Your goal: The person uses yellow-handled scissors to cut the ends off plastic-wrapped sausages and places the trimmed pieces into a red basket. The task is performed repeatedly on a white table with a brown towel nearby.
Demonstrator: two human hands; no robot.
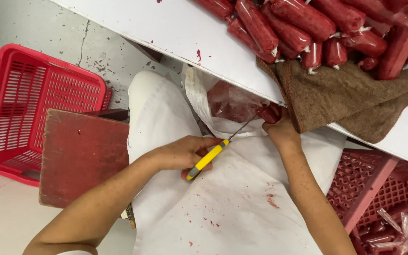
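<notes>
Speckled concrete floor (109, 52) shows beyond the lap, where a stained white apron (232, 203) spreads nearest the camera. On it the left hand (180, 153) has its fingers (199, 141) wrapped shut around the yellow and grey handle of a small knife (208, 158), the thin blade running up and right toward the bench edge. Just beyond, the right hand (282, 132) pinches the end of one red wrapped sausage (269, 112), fingers closed on it, over the mouth of a clear plastic bag (230, 101) that hangs between apron and bench. To do the cut well, I judge the blade should meet the wrapper close to the tied end, with the right thumb kept clear of the edge and the cut aimed over the bag. A red board (81, 156) and a red basket (29, 99) sit to the left, a red crate (369, 189) to the right. Farther off, a brown towel (355, 99) drapes over the white bench (175, 28), with a heap of wrapped sausages (308, 23) behind it
</notes>
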